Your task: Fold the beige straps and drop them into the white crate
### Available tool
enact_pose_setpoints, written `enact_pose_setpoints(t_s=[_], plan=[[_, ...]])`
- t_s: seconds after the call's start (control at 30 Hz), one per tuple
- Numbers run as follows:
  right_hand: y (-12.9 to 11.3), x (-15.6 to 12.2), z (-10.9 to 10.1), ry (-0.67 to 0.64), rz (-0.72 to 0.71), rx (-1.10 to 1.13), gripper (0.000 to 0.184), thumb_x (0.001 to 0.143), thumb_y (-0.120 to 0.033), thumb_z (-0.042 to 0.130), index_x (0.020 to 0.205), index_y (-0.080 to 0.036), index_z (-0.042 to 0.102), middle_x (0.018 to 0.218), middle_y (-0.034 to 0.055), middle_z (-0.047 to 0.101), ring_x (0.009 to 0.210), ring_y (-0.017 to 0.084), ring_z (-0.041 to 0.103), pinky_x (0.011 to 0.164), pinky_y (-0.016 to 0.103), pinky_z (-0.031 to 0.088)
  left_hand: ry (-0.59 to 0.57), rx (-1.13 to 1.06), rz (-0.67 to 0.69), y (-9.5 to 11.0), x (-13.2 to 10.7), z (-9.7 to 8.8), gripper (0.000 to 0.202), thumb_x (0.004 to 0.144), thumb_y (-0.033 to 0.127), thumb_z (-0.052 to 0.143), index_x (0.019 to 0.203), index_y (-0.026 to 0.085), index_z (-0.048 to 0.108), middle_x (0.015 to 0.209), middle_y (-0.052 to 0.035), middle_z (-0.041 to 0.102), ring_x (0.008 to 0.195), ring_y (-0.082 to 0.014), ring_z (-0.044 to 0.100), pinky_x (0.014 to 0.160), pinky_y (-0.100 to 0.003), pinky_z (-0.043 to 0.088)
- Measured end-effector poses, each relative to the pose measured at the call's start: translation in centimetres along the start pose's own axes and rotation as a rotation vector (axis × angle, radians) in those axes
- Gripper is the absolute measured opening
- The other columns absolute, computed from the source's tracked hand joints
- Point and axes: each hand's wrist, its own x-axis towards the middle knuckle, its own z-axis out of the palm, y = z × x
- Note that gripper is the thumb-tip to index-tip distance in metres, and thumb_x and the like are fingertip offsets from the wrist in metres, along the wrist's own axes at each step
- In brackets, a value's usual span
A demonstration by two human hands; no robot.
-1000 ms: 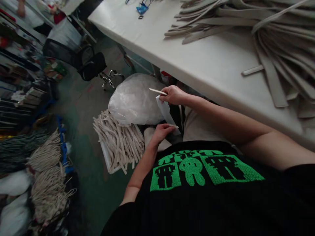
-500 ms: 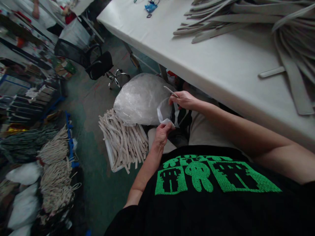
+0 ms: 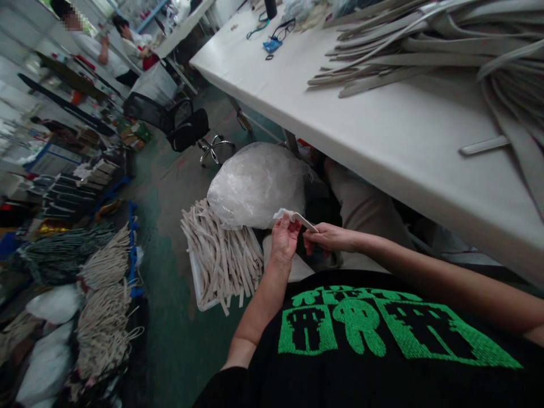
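Observation:
My left hand (image 3: 284, 239) and my right hand (image 3: 323, 238) meet just above my lap, below the table edge. Both pinch one pale strip (image 3: 297, 217) whose loose ends are brought together between the fingers. Just beyond the hands lies a bulging clear plastic bag (image 3: 257, 184). Left of it stands a white tray (image 3: 198, 281) heaped with similar pale strips (image 3: 221, 255). My black shirt with a green print fills the bottom of the view.
A white table (image 3: 374, 124) runs along the right, bearing a large pile of grey strips (image 3: 446, 51) and glasses (image 3: 280, 29). A black swivel chair (image 3: 187, 127) stands on the green floor. Bundles of cords (image 3: 102, 294) lie at left. Other people work far back.
My right hand has come down and toward my left hand, folding the strip so its ends meet. The view has tilted upward, showing more of the room.

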Motion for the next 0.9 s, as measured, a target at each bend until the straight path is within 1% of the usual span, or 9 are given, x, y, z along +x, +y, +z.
enact_pose_setpoints(t_s=[0.07, 0.13, 0.3, 0.4, 0.53, 0.63, 0.77, 0.83, 0.9], plan=[[0.4, 0.4, 0.1, -0.022, 0.008, 0.012, 0.059, 0.073, -0.074, 0.064, 0.077, -0.015, 0.062, 0.078, 0.0080, 0.070, 0.063, 0.014, 0.057, 0.046, 0.020, 0.047, -0.004, 0.031, 0.013, 0.2, 0.0, 0.1, 0.015, 0.088, 0.031, 0.064, 0.083, 0.019, 0.058, 0.093, -0.0040, 0.072, 0.101, -0.0175, 0.068, 0.095, -0.033, 0.053], [0.7, 0.6, 0.2, -0.043, 0.012, 0.045, 0.059, 0.073, -0.074, 0.064, 0.079, -0.015, 0.062, 0.078, 0.0077, 0.070, 0.059, 0.012, 0.054, 0.046, 0.020, 0.047, -0.004, 0.042, 0.023, 0.3, 0.0, 0.1, 0.014, 0.088, 0.030, 0.063, 0.083, 0.019, 0.057, 0.095, -0.0042, 0.072, 0.101, -0.0175, 0.068, 0.096, -0.034, 0.052], [1.0, 0.6, 0.4, -0.064, 0.011, 0.114, 0.058, 0.073, -0.072, 0.065, 0.080, -0.015, 0.060, 0.077, 0.0060, 0.071, 0.047, 0.006, 0.037, 0.046, 0.021, 0.046, -0.024, -0.068, 0.039, 0.1, -0.1, 0.1, 0.018, 0.083, 0.030, 0.070, 0.082, 0.018, 0.057, 0.083, -0.0002, 0.069, 0.088, -0.0144, 0.069, 0.094, -0.033, 0.052], [0.9, 0.7, 0.4, -0.071, 0.019, 0.131, 0.058, 0.072, -0.072, 0.067, 0.079, -0.015, 0.058, 0.075, 0.0056, 0.070, 0.045, 0.005, 0.035, 0.045, 0.021, 0.045, -0.016, -0.091, 0.044, 0.0, -0.1, 0.0, 0.022, 0.079, 0.032, 0.075, 0.081, 0.017, 0.058, 0.081, 0.0008, 0.068, 0.089, -0.0146, 0.069, 0.093, -0.032, 0.051], [0.8, 0.8, 0.6, -0.062, -0.002, 0.156, 0.057, 0.073, -0.071, 0.067, 0.080, -0.015, 0.058, 0.075, 0.0057, 0.071, 0.044, 0.005, 0.033, 0.043, 0.021, 0.045, -0.026, -0.098, 0.053, 0.1, -0.1, -0.3, 0.021, 0.080, 0.033, 0.074, 0.082, 0.018, 0.060, 0.084, -0.0001, 0.069, 0.090, -0.0137, 0.068, 0.090, -0.030, 0.051], [0.9, 1.0, 0.8, -0.060, -0.025, 0.161, 0.057, 0.074, -0.070, 0.067, 0.080, -0.014, 0.059, 0.074, 0.0055, 0.071, 0.044, 0.004, 0.033, 0.043, 0.020, 0.045, -0.030, -0.056, 0.062, 0.2, -0.1, -0.3, 0.021, 0.081, 0.033, 0.073, 0.081, 0.018, 0.059, 0.085, -0.0007, 0.070, 0.089, -0.0133, 0.068, 0.089, -0.030, 0.051], [1.4, 1.5, 0.7, -0.104, 0.014, 0.204, 0.054, 0.073, -0.067, 0.070, 0.078, -0.014, 0.059, 0.072, 0.0048, 0.070, 0.042, 0.004, 0.033, 0.042, 0.019, 0.045, 0.003, 0.000, 0.066, 0.1, 0.2, -0.3, 0.026, 0.078, 0.037, 0.075, 0.078, 0.018, 0.057, 0.084, -0.0002, 0.069, 0.086, -0.0133, 0.068, 0.089, -0.030, 0.052], [1.6, 1.7, 0.7, -0.133, 0.025, 0.224, 0.053, 0.074, -0.066, 0.069, 0.080, -0.014, 0.060, 0.071, 0.0051, 0.070, 0.041, 0.004, 0.033, 0.042, 0.019, 0.045, -0.032, -0.009, 0.067, -0.1, 0.2, -0.4, 0.030, 0.072, 0.037, 0.079, 0.077, 0.018, 0.057, 0.081, 0.0005, 0.069, 0.080, -0.0121, 0.068, 0.085, -0.028, 0.053], [1.4, 1.7, 0.8, -0.158, 0.043, 0.246, 0.051, 0.077, -0.065, 0.065, 0.079, -0.015, 0.060, 0.068, 0.0045, 0.069, 0.040, 0.004, 0.033, 0.042, 0.019, 0.045, -0.099, 0.018, 0.068, -0.6, -0.2, -0.7, 0.036, 0.065, 0.041, 0.084, 0.076, 0.017, 0.060, 0.077, 0.0008, 0.068, 0.072, -0.0111, 0.066, 0.077, -0.024, 0.054]])
